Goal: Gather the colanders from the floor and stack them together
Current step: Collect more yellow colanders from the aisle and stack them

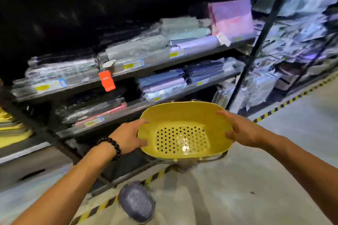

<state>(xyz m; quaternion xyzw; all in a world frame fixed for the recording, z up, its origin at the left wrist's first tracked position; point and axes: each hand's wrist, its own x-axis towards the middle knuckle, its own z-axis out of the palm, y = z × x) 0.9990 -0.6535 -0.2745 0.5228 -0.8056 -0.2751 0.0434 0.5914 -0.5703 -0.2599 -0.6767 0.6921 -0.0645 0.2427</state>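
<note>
Both forearms reach forward from the bottom corners of the view and converge on a yellow colander [183, 129], an oval plastic basin with a perforated flat bottom, held in the air in front of the shelving unit [128, 76]. The left hand [130, 136] grips the colander's left end: the index finger lies along the rim, and the thumb curls in against the wall lower down. A black bead bracelet [113, 147] circles that wrist. The right hand [239, 129] holds the opposite end, fingers stretched along the upper rim and the thumb pressed to the outer wall lower down. The colander tilts toward the camera, so its holes show plainly. Under its near edge something pale and clear, perhaps wrapping, hangs down, too blurred to identify.

Below the colander lies the grey concrete floor [237, 188], crossed by a yellow and black striped line [102, 206] running along the foot of the shelving unit. A grey perforated colander [136, 202] is beside that line, below and left of the yellow one; whether it rests flat on the floor I cannot tell. Behind the yellow colander the shelves carry stacks of folded goods in clear plastic wrap, and an orange tag [107, 80] hangs from a shelf edge, up and left of the colander.
</note>
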